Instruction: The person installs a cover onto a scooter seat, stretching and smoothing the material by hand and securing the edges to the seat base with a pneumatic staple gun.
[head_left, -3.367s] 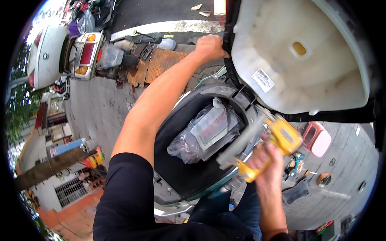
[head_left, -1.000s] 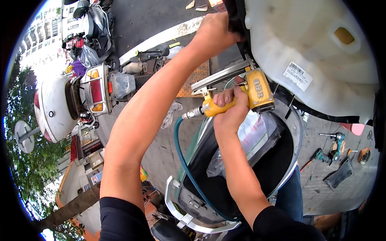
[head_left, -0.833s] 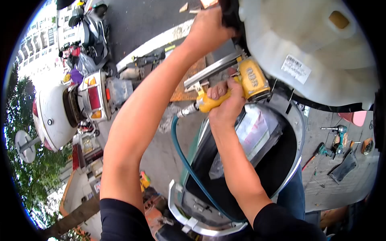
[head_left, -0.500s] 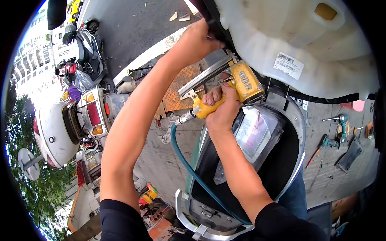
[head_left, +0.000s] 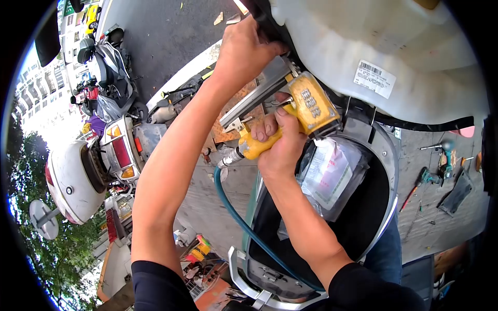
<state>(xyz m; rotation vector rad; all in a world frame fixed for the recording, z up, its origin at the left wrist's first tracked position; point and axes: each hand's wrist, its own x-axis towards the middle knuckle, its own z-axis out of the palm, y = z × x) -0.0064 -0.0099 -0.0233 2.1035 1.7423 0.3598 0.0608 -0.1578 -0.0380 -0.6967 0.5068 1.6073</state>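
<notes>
My right hand (head_left: 282, 136) is wrapped round the grip of a yellow pneumatic staple gun (head_left: 314, 103). A teal air hose (head_left: 234, 206) runs from its handle. The gun's nose end lies close to the black cover edge (head_left: 284, 25) of a raised scooter seat, whose pale plastic underside (head_left: 332, 46) faces me. Whether the nose touches the seat cannot be made out. My left hand (head_left: 248, 51) is closed on that black cover edge, its fingertips partly hidden behind it. Below the gun is the scooter's open storage well (head_left: 358, 217), with a plastic-bagged paper (head_left: 329, 173) inside.
A cordless drill (head_left: 428, 178), another power tool (head_left: 446, 158) and a dark flat piece (head_left: 456, 194) lie on the pavement at right. Parked scooters, one with a white top box (head_left: 72, 181), stand at left. A rusty orange plate (head_left: 233, 116) lies behind the gun.
The gun and my right hand have shifted slightly left, the gun tilting a little. My left hand has moved slightly up and left along with the seat edge in view. Both grips stay the same.
</notes>
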